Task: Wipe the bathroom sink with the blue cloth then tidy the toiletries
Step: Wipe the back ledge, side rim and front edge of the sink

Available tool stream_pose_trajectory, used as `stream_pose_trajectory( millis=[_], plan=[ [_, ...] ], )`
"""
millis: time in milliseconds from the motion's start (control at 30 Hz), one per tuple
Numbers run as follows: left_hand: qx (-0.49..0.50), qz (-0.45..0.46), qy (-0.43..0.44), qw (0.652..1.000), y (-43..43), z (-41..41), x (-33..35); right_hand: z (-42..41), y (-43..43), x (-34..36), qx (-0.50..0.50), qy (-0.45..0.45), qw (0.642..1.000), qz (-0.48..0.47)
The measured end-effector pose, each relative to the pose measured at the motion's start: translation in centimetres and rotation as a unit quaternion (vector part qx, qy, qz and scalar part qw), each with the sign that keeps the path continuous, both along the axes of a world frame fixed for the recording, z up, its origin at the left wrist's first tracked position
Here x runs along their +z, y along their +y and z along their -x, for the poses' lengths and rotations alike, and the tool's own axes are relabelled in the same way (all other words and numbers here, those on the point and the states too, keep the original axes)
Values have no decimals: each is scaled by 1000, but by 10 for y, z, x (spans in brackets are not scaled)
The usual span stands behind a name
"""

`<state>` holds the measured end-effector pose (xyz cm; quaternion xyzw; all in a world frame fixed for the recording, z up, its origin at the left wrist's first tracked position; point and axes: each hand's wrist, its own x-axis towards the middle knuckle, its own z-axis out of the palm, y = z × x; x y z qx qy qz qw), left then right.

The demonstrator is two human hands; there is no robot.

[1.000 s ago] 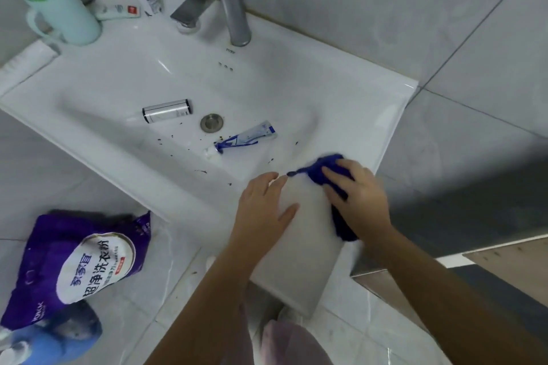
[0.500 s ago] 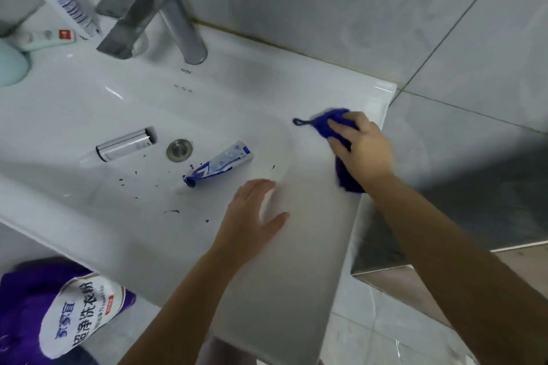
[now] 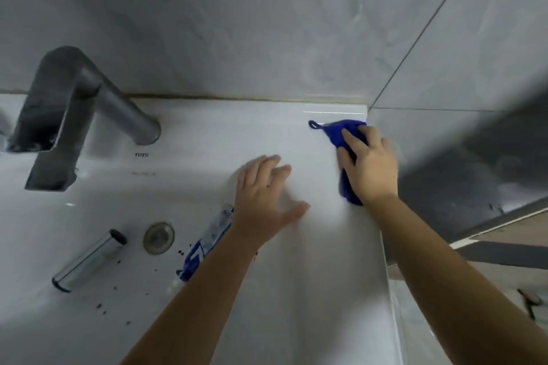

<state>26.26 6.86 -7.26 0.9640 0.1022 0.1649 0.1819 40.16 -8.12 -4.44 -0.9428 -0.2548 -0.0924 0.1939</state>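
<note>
The blue cloth [image 3: 333, 132] lies bunched on the white sink's [image 3: 311, 299] right ledge, close to the back corner by the wall. My right hand [image 3: 369, 166] lies on top of it, fingers spread and pressing it down; a small loop sticks out at its left. My left hand [image 3: 264, 198] rests flat on the ledge beside the basin, holding nothing. In the basin lie a blue and white toothpaste tube [image 3: 209, 241], partly under my left forearm, and a silver cylinder with a black cap [image 3: 89, 261].
A grey metal faucet [image 3: 74, 104] stands at the back left. The round drain [image 3: 158, 238] sits between the cylinder and the tube. Dark specks [image 3: 118, 287] dot the basin floor. Grey tiled wall runs directly behind and to the right of the sink.
My right hand has slid the cloth along the right ledge from the front toward the back corner. My left hand moved back along the ledge too. The view shifted right; cup and bottles left the frame.
</note>
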Motion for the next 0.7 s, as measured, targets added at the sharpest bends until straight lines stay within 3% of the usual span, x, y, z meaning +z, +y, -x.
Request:
stream_pose_trajectory(
  millis=[167,400,600,700],
  plan=[
    [-15,2,-51,999,1,-1,-10,80,-47,0,63,-6,998,-16],
    [-21,-38,-3,999,2,-2,-8,-18,20,-2,81,-16,997,-8],
    [-20,-41,20,999,2,-2,-1,41,-10,-3,197,24,979,-42],
    [-17,-25,54,998,2,-1,3,16,3,2,123,15,985,-117]
  ],
)
